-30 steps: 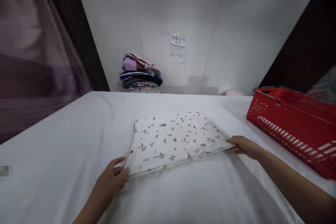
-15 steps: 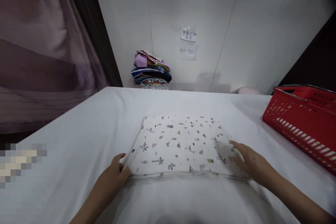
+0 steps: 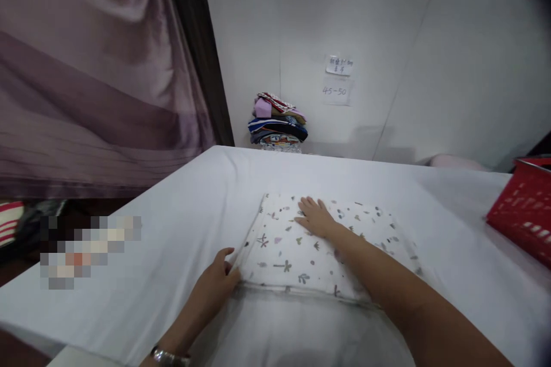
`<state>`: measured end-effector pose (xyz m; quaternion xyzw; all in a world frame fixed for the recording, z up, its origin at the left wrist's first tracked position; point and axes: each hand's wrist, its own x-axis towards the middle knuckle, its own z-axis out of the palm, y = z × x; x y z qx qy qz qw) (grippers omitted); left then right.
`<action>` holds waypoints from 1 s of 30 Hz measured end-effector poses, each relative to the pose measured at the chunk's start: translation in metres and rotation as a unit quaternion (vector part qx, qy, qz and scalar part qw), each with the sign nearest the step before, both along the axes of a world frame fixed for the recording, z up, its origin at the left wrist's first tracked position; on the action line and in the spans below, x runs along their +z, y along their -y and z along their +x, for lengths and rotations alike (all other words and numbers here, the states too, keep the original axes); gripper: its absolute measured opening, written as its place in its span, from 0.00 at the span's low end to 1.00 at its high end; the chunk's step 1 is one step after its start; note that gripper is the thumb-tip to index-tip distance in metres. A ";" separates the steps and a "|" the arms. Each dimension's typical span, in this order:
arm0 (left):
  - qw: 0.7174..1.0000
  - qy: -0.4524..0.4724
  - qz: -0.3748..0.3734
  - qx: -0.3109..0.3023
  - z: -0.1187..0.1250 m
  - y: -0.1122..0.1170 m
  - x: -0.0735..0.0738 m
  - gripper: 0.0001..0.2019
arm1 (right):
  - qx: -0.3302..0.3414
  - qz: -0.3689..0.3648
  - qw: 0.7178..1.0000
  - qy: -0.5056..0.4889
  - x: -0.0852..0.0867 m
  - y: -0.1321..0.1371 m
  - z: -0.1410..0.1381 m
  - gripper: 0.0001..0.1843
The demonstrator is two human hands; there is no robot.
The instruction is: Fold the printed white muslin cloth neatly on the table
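A wide table draped in smooth white sheeting point(image 3: 163, 223) fills the near and middle ground. Far left of it hangs a heavy mauve satin curtain point(image 3: 86, 74), and a plain white panelled wall point(image 3: 430, 40) closes the far side.

A folded white cotton cloth printed with small leaf and twig motifs point(image 3: 279, 249) lies flat at the middle of the table, near the person. A red slotted plastic basket point(image 3: 523, 212) stands at the right edge, well apart from the cloth. A small stack of folded multicoloured garments point(image 3: 278, 123) sits at the far edge of the table against the wall.

The right hand point(image 3: 316, 218) rests palm down on the far-left part of the cloth, fingers straight and slightly apart, the forearm crossing the fabric. The left hand point(image 3: 217, 281) meets the cloth's near-left corner, thumb at the edge; whether its fingers clamp the fabric or only touch it I cannot tell.

Two small white paper notes point(image 3: 338, 77) are stuck on the wall to the right of the stack. A silvery metal wristwatch point(image 3: 170, 357) circles the left wrist.
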<state>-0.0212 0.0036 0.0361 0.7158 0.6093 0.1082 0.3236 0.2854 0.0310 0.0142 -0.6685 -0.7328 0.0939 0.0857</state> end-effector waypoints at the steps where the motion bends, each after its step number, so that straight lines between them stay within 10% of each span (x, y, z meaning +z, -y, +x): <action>1: 1.000 0.003 -0.002 0.000 -0.001 0.000 -0.002 0.25 | -0.005 -0.026 1.000 0.005 -0.005 -0.004 0.000 0.37; 30: 0.997 0.080 0.013 0.009 -0.007 -0.025 -0.003 0.23 | -0.037 -0.033 0.999 -0.019 0.033 -0.152 -0.017 0.18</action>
